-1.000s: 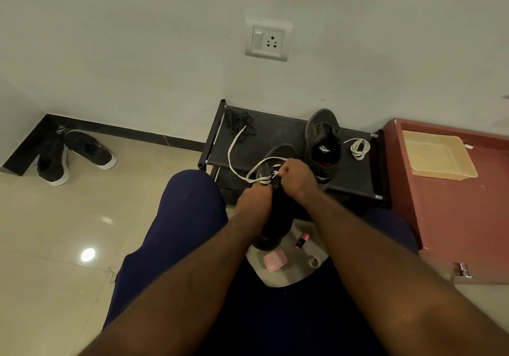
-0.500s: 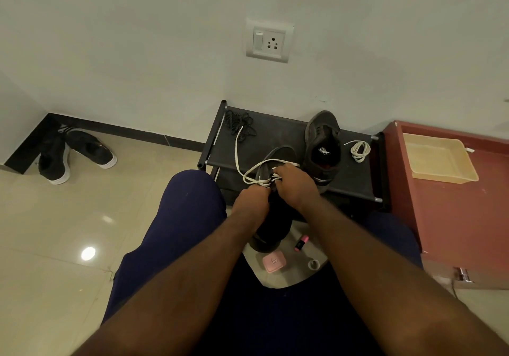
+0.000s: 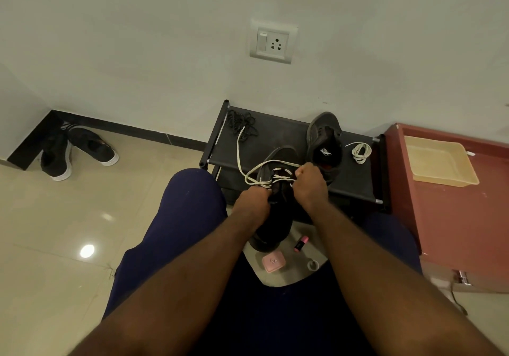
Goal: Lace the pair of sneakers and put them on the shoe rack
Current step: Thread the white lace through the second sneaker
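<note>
1. left hand (image 3: 252,200) grips the sneaker (image 3: 272,226) just in front of the shoe rack (image 3: 275,138)
2. right hand (image 3: 309,182) pinches its white lace (image 3: 259,172) tight
3. other sneaker (image 3: 323,141) sits on top of the rack

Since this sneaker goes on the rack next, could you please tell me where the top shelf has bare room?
Bare: the shelf middle, between the black lace tangle and the second sneaker; also the front right strip in front of the coiled lace. Crowded: the left edge, where the white lace trails, and the right rear.
</note>
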`<state>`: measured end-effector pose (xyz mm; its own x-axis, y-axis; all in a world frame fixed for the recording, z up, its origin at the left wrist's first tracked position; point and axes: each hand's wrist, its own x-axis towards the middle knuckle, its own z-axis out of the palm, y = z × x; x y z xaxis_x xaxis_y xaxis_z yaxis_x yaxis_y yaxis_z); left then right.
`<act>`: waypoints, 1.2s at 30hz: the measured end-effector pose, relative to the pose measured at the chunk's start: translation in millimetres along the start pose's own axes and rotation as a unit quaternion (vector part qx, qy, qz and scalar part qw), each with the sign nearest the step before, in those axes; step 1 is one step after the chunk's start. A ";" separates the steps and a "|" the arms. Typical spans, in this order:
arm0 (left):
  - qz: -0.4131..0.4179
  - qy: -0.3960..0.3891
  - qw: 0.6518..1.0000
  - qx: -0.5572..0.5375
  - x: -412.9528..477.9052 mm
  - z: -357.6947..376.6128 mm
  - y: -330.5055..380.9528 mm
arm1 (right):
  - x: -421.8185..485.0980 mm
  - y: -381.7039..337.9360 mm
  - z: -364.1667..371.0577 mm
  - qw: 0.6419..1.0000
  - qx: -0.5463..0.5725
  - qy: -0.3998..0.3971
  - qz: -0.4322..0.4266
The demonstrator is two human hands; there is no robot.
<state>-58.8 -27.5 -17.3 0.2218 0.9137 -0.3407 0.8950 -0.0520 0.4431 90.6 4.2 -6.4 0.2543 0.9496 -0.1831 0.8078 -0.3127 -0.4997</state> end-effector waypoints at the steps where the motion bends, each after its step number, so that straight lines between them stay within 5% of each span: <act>1: 0.002 -0.001 1.000 0.003 -0.4 0.3 -0.3 | -1.7 1.5 1.2 1.000 0.000 -0.006 -0.020; 7: -0.006 0.009 1.000 0.008 1.2 -0.5 0.9 | -4.7 -12.0 6.4 0.975 -0.138 -0.096 -0.145; 14: -0.013 0.004 1.000 -0.006 0.0 -1.4 -0.8 | -3.6 -28.3 -0.7 0.938 -0.278 -0.087 -0.186; 19: -0.003 0.008 0.999 -0.035 -2.0 -2.7 -3.1 | -1.4 -9.9 2.5 0.998 -0.047 0.009 -0.028; 22: 0.004 0.009 0.999 -0.031 -2.3 -2.0 -5.4 | -6.5 -3.6 5.1 0.973 0.184 0.101 0.097; 25: 0.004 0.009 0.999 -0.032 -2.1 -1.0 -4.7 | -13.5 -6.7 1.6 0.942 0.274 0.182 0.071; 29: 0.006 0.018 1.000 -0.021 -0.9 -2.1 -4.0 | -8.4 -12.1 7.9 0.988 0.065 0.024 -0.139; 32: 0.005 0.012 1.000 -0.007 -1.2 -3.3 -2.1 | -2.2 -15.3 8.5 0.967 -0.133 -0.118 -0.181; 36: -0.009 0.002 1.000 -0.009 -1.9 -4.3 -0.6 | 0.8 -19.4 5.3 0.943 -0.234 -0.114 -0.205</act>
<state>-61.5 -27.5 -13.4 0.2040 0.9160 -0.3455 0.8920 -0.0285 0.4512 72.4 10.9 -1.4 -0.2091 0.9427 -0.2601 0.9733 0.1748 -0.1490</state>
